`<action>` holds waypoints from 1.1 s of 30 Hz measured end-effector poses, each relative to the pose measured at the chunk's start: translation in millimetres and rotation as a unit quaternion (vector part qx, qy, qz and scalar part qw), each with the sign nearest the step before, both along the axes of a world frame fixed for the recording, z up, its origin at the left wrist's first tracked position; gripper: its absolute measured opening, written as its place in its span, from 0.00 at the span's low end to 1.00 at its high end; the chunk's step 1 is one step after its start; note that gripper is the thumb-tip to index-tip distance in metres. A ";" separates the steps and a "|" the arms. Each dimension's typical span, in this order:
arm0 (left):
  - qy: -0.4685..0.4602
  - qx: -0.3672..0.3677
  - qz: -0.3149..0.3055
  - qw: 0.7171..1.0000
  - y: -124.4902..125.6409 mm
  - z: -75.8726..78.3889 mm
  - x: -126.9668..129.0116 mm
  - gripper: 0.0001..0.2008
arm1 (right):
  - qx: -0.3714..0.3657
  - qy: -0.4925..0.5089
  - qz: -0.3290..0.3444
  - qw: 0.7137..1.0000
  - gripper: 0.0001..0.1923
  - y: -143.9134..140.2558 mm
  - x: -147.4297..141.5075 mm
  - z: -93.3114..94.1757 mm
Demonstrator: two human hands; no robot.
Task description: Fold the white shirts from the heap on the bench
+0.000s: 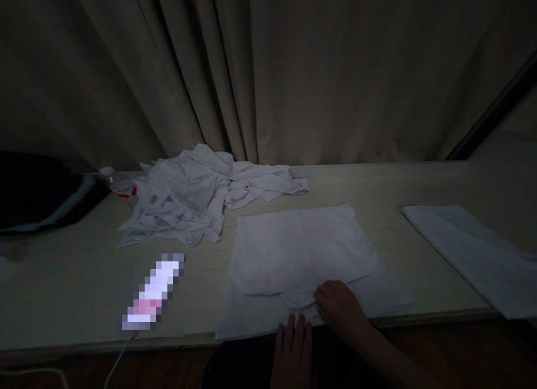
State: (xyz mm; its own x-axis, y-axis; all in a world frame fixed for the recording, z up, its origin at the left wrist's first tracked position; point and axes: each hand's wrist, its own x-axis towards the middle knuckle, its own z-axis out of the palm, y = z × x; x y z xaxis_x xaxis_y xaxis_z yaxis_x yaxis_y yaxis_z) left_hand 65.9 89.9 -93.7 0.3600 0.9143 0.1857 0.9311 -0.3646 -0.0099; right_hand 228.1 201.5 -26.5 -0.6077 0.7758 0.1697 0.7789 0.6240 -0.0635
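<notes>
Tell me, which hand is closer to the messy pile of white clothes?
Left. The left hand sits at the near edge of the flat white cloth, below the crumpled pile. The right hand rests on that cloth, farther right.

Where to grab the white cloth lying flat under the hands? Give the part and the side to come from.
Probably the near edge of the flat white cloth, approached from the person's side. That edge lies by the table rim, where the left hand and right hand already rest, and a fold ridge there offers something to pinch. Elsewhere it lies flush.
</notes>
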 end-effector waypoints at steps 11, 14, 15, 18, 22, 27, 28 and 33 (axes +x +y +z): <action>-0.027 -0.003 -0.001 1.000 1.2 7.3 2.1 0.36 | 0.044 0.068 -0.008 0.997 0.06 -18.8 5.4 30.0; -0.029 0.013 -0.012 0.999 2.9 4.9 4.7 0.34 | 0.028 0.064 -0.012 0.998 0.05 -21.6 4.8 19.7; -0.034 0.023 -0.022 0.999 3.4 6.8 3.5 0.33 | 0.017 0.060 -0.007 0.998 0.05 -22.0 5.9 16.4; -0.101 0.042 -0.030 0.993 7.7 28.7 -16.3 0.27 | -0.008 0.090 0.001 0.996 0.06 -17.6 21.0 14.2; -0.288 -0.051 0.226 0.929 32.8 83.7 -81.0 0.17 | -0.024 0.197 -0.183 0.963 0.15 14.7 75.9 24.5; -0.337 -0.243 0.384 0.824 81.0 105.8 -140.5 0.24 | -0.169 0.121 -0.403 0.891 0.24 66.1 133.4 18.4; -0.339 -0.269 0.387 0.814 88.2 101.9 -143.4 0.24 | -0.187 0.105 -0.409 0.887 0.25 72.0 136.5 15.1; -0.369 -0.287 0.361 0.807 108.9 81.3 -138.4 0.21 | -0.210 0.125 -0.405 0.881 0.26 84.9 129.6 5.1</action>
State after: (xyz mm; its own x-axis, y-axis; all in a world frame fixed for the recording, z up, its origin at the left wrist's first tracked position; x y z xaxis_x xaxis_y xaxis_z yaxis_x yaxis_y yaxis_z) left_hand -72.5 198.8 -12.4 -0.3192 0.8479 -0.4232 0.5788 0.5280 0.6215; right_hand 357.6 286.4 -21.4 0.1905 0.9638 -0.1863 0.8869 -0.2504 -0.3882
